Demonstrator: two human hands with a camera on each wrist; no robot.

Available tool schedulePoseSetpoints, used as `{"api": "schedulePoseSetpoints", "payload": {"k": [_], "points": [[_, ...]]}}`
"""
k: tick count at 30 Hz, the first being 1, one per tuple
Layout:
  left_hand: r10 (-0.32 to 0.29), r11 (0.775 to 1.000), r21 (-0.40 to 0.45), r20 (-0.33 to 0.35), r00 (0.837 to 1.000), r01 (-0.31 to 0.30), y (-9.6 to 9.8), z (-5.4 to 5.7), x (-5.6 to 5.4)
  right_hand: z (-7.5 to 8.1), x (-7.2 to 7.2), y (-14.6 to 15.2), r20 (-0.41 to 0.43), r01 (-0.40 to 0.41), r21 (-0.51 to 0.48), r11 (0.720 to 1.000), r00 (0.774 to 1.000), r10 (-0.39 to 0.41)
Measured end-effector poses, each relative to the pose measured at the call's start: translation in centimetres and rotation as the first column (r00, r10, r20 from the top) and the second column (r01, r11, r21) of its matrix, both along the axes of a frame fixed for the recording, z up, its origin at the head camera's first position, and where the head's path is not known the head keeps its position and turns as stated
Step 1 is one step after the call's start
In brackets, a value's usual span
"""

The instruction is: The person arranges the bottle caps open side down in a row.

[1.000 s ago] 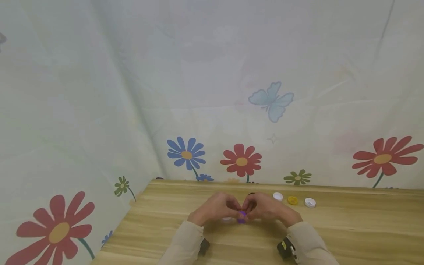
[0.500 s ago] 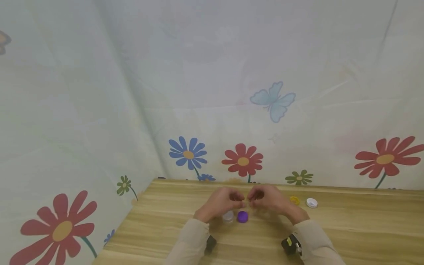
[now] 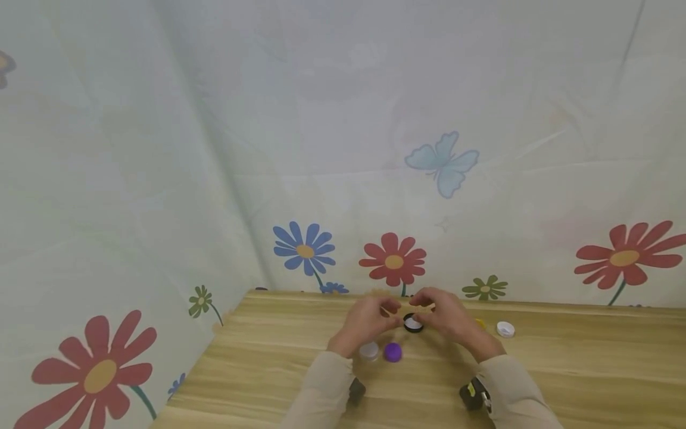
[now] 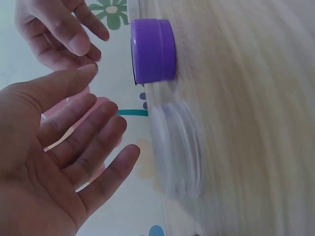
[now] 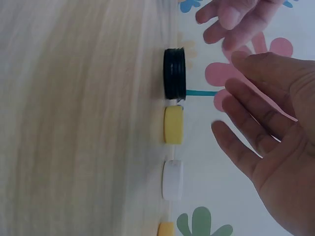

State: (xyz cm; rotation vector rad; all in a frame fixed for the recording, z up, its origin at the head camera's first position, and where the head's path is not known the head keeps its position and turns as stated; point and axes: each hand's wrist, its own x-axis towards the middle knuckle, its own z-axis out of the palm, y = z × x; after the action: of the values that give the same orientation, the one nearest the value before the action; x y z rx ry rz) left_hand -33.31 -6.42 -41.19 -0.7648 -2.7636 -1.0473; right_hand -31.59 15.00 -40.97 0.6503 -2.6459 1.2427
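Observation:
My left hand (image 3: pixel 370 322) and right hand (image 3: pixel 443 313) hover above the table, one on each side of a black round cap (image 3: pixel 413 323) with a white inside. Relaxed, bent fingers show on both, with nothing between them in the wrist views. Below the left hand a purple ribbed bottle cap (image 4: pixel 153 51) stands beside a clear round lid (image 4: pixel 177 150). In the right wrist view the black cap (image 5: pixel 174 73) heads a row with a yellow cap (image 5: pixel 173 125) and a white cap (image 5: pixel 172 180). The right hand hides part of that row in the head view.
An orange-yellow cap (image 5: pixel 166 229) shows at the lower edge of the right wrist view. Another white cap (image 3: pixel 505 329) lies farther right on the wooden table (image 3: pixel 579 363). A flower-patterned cloth (image 3: pixel 514 196) hangs behind the table's far edge.
Both hands have left the purple cap, which stays on the table, and moved toward the far edge. They met over the black cap's place, then drew apart, bringing that cap into view.

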Motion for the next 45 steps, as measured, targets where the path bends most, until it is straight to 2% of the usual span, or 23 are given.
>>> {"api": "schedulePoseSetpoints", "payload": {"k": [6,12,20,25,30,45], "points": [[0.011,1.0,0.0,0.005,1.0,-0.011,1.0,-0.2,-0.2,-0.5,-0.2,0.2,-0.037,0.023,0.045,0.999,0.999,-0.021],[-0.006,1.0,0.004,-0.001,1.0,0.006,1.3,-0.4,-0.5,-0.5,-0.5,0.3,-0.058,0.007,0.089,0.996,0.998,-0.002],[-0.035,0.999,-0.036,-0.011,0.999,0.034,1.2,-1.2,-0.9,-1.0,-0.9,0.5,0.012,-0.015,0.124,0.992,1.0,0.014],[-0.034,0.998,-0.044,0.026,0.999,0.035,1.1,-1.3,-0.7,-1.6,-1.0,0.5,0.021,-0.043,0.127,0.991,0.999,0.04],[-0.045,0.999,-0.015,0.077,0.996,0.046,1.1,-1.3,-0.4,-1.8,-1.1,0.6,0.03,-0.057,0.128,0.99,0.998,0.054],[-0.061,0.998,0.005,0.109,0.992,0.06,1.1,-1.3,-0.4,-1.8,-1.2,0.4,0.035,-0.041,0.155,0.987,0.999,0.036]]}}
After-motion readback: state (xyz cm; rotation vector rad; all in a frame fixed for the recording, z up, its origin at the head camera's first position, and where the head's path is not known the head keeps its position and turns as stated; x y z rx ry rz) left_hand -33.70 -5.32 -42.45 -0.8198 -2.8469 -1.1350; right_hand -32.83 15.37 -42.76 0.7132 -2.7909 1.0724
